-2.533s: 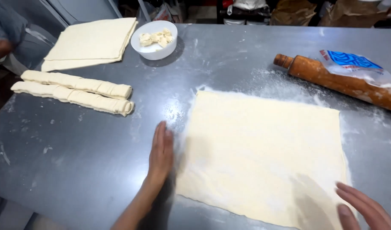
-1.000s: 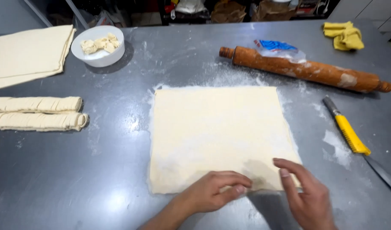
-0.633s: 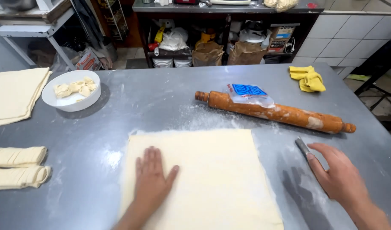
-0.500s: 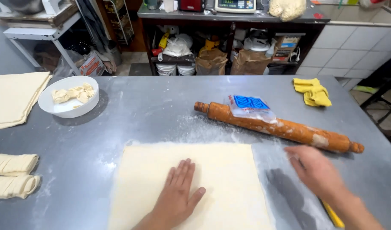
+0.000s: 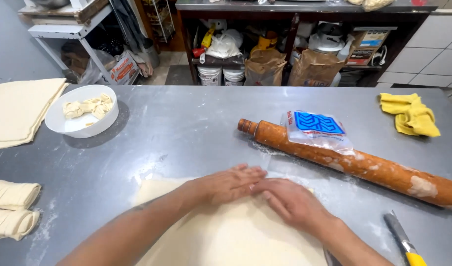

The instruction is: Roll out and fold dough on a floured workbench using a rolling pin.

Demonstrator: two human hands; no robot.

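Showing: we press a flat dough sheet [image 5: 221, 236] on a floured steel table [image 5: 186, 128], seen from above; every place below is given relative to this sheet.
Left hand [image 5: 231, 183]: we lay it palm down on the sheet's far edge, fingers flat and extended, gripping nothing.
Right hand [image 5: 292, 204]: we rest it palm down beside the left, fingertips touching it; both hands lie together, open and flat.
Dough sheet: it lies at the near middle of the table, its near part running out of view.
Handling, as we judge it: the sheet looks thin, soft and limp, likely to stretch or tear if lifted by one corner; we would take it along the far edge with both hands spread.
Rolling pin [image 5: 354, 162]: beyond and to the right of the sheet, apart from it, a plastic bag [image 5: 317, 129] lying over it.
Knife [image 5: 402, 241]: just right of the sheet.
Bowl [image 5: 83, 111]: far left, holding dough scraps.
Rolled dough [image 5: 11, 209]: well to the left.
Yellow cloth [image 5: 410, 113]: far right.
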